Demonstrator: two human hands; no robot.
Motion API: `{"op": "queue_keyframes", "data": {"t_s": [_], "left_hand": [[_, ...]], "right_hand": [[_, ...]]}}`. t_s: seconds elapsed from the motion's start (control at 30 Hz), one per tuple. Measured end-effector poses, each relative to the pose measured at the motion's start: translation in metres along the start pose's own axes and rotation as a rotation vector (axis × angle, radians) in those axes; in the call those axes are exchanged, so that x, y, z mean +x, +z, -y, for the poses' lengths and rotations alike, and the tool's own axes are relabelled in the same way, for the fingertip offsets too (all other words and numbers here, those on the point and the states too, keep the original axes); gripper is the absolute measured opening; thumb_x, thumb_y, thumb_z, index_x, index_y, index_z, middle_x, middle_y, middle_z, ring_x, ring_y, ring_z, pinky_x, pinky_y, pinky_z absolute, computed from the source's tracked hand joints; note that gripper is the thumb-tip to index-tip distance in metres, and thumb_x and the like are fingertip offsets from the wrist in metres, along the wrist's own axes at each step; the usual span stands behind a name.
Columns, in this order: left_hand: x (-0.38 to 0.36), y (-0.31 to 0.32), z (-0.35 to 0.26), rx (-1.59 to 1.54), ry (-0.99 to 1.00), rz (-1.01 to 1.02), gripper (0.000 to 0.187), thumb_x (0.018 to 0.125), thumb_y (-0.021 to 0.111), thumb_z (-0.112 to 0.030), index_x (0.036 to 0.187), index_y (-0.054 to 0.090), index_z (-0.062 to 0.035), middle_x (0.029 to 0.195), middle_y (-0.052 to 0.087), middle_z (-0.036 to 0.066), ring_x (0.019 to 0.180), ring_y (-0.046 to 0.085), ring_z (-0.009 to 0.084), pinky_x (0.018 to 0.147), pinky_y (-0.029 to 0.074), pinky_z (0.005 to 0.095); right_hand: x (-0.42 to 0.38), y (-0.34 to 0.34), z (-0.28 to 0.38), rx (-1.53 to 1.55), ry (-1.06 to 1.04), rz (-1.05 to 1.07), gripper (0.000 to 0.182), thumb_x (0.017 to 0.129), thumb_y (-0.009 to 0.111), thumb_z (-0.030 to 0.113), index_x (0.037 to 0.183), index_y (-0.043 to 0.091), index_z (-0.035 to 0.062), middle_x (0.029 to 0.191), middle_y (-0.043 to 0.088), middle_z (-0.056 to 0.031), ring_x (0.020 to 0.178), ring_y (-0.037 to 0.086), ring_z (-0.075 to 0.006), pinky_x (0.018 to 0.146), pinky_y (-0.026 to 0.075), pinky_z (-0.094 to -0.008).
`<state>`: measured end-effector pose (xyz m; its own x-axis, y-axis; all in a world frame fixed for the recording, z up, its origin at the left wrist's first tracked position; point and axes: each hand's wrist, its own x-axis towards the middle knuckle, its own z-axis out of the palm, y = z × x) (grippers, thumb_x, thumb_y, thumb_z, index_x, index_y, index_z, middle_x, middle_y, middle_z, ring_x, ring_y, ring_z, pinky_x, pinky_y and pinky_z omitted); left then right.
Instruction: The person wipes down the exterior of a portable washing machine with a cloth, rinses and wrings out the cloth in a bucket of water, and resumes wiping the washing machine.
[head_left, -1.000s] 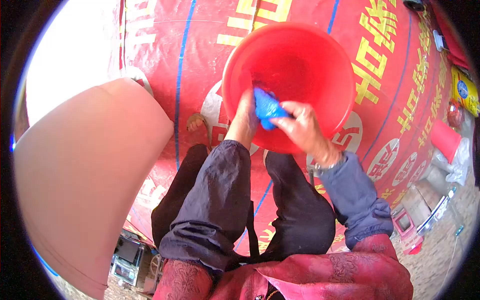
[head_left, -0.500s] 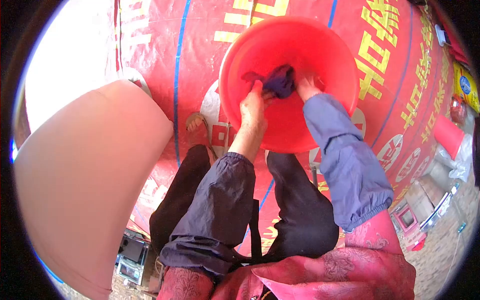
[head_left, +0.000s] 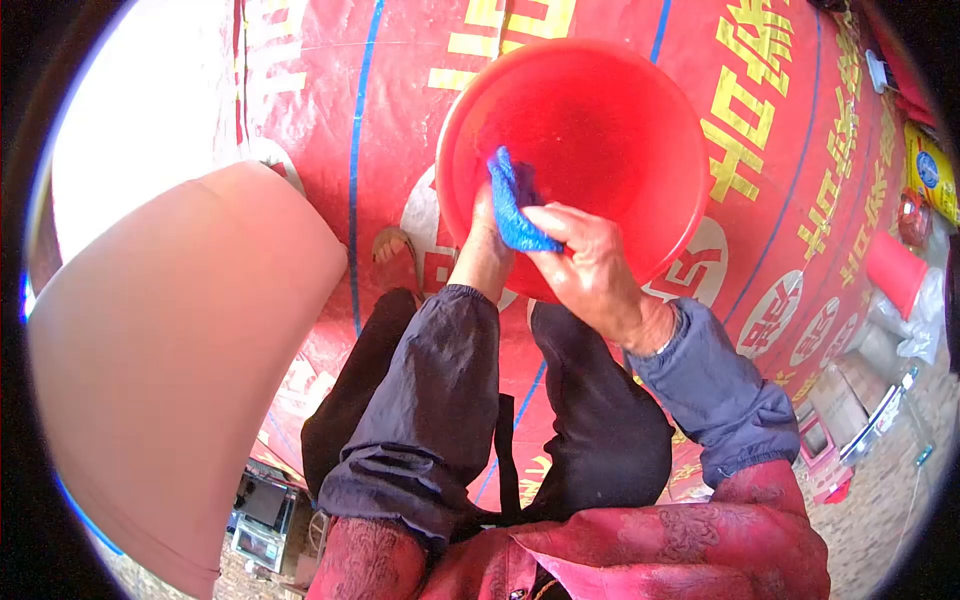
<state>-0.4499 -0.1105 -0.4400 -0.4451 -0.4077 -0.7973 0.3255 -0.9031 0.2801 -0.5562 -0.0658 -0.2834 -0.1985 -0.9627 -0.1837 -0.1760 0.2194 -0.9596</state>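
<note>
A bright blue cloth (head_left: 514,215) with a dark fold is held over the near left part of a red plastic basin (head_left: 690,215). My right hand (head_left: 590,255) is closed on the cloth's near end, thumb on top. Against the cloth's left side is my left hand (head_left: 485,222), inside the basin's rim, with its fingers hidden behind the cloth. The inside of the basin looks wet and shiny. Dark sleeve covers reach to both wrists.
Red printed sheeting (head_left: 420,60) with yellow characters lies under the basin. My knees are close to its near rim. At left stands a large pale pink surface (head_left: 170,350). A red container (head_left: 895,270) and a cardboard box (head_left: 840,400) are at right.
My right hand has come out of the basin's far right toward my left hand, gripping the cloth. The cloth has moved left and nearer, now showing bright blue. My left hand shifted slightly nearer.
</note>
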Motion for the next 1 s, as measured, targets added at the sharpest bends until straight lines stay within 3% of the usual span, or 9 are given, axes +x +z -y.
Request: {"op": "queue_keyframes", "data": {"t_s": [0.13,0.2,0.27,0.43,0.5,0.67,0.73,0.9,1.0], "left_hand": [[-0.009,0.016,0.001,-0.069,0.188,0.273,0.03,0.09,0.055,-0.039,0.104,0.06,-0.0128,0.094,0.062,0.004,0.085,0.059,0.0214,0.076,0.049,0.0383],[0.001,0.015,0.009,-0.079,0.018,-0.036,0.026,0.093,0.047,-0.028,0.103,0.058,-0.0061,0.096,0.063,0.008,0.086,0.062,0.0224,0.08,0.051,0.0398],[0.008,0.009,0.013,-0.09,-0.033,-0.223,0.024,0.094,0.044,-0.021,0.103,0.057,-0.0026,0.097,0.064,0.01,0.086,0.063,0.0232,0.081,0.052,0.0407],[-0.025,0.041,-0.006,0.141,-0.018,-0.317,0.033,0.095,0.046,-0.032,0.099,0.06,-0.0021,0.083,0.062,0.008,0.071,0.062,0.019,0.065,0.05,0.0315],[-0.024,0.023,-0.006,0.215,-0.101,-0.237,0.043,0.092,0.051,-0.04,0.113,0.054,-0.0032,0.097,0.058,0.012,0.084,0.06,0.0259,0.071,0.05,0.0401],[-0.027,0.039,-0.005,0.197,-0.194,-0.397,0.051,0.09,0.05,-0.046,0.126,0.046,-0.0101,0.111,0.053,0.016,0.095,0.058,0.0342,0.076,0.05,0.0503],[-0.024,0.039,-0.007,0.184,-0.206,-0.359,0.052,0.091,0.046,-0.049,0.125,0.046,-0.0104,0.114,0.053,0.016,0.098,0.056,0.0332,0.077,0.049,0.0525],[0.02,-0.004,0.007,0.119,0.048,-0.07,0.045,0.092,0.038,-0.047,0.109,0.058,-0.0094,0.102,0.062,0.011,0.087,0.06,0.0263,0.074,0.05,0.0453],[-0.024,0.003,-0.008,-0.032,-0.155,-0.013,0.05,0.09,0.044,-0.051,0.11,0.06,-0.0081,0.099,0.064,0.01,0.089,0.061,0.025,0.08,0.05,0.0398]], "right_hand": [[0.008,0.011,-0.026,-0.333,-0.343,-0.104,0.038,0.068,0.066,0.002,0.105,0.058,0.0016,0.087,0.059,-0.0148,0.08,0.06,-0.0319,0.069,0.049,-0.0413],[0.034,0.014,-0.066,-0.533,-0.409,-0.207,0.033,0.073,0.061,0.01,0.106,0.059,0.0032,0.088,0.059,-0.0138,0.08,0.06,-0.0327,0.069,0.05,-0.0414],[0.061,0.013,-0.11,-0.498,-0.034,-0.271,0.027,0.077,0.059,0.013,0.102,0.062,0.0052,0.093,0.063,-0.0188,0.085,0.061,-0.0363,0.07,0.049,-0.0445],[0.077,-0.016,-0.266,-0.974,0.373,0.198,0.03,0.086,0.049,0.03,0.099,0.068,0.0104,0.092,0.067,-0.0174,0.087,0.064,-0.036,0.075,0.05,-0.046],[0.073,-0.027,-0.287,-0.807,0.405,0.003,0.027,0.083,0.053,0.026,0.102,0.067,0.0113,0.09,0.066,-0.0174,0.087,0.064,-0.0367,0.072,0.05,-0.0464],[0.07,-0.02,-0.261,-0.894,0.209,-0.11,0.024,0.084,0.056,0.021,0.101,0.066,0.0073,0.089,0.066,-0.0185,0.085,0.064,-0.0375,0.072,0.05,-0.0448],[0.056,0.005,-0.231,-0.352,-0.013,-0.494,0.019,0.082,0.059,0.012,0.097,0.065,0.0022,0.085,0.065,-0.0219,0.081,0.065,-0.0353,0.07,0.05,-0.0409],[0.002,-0.003,-0.032,0.008,0.178,-0.107,0.02,0.081,0.055,0.003,0.098,0.063,-0.0037,0.08,0.065,-0.0164,0.077,0.063,-0.0154,0.067,0.049,-0.0309],[-0.016,0.001,0.012,0.057,0.057,-0.068,0.019,0.078,0.057,-0.002,0.097,0.061,-0.0028,0.08,0.061,-0.0154,0.073,0.063,-0.0233,0.064,0.048,-0.0335]]}}
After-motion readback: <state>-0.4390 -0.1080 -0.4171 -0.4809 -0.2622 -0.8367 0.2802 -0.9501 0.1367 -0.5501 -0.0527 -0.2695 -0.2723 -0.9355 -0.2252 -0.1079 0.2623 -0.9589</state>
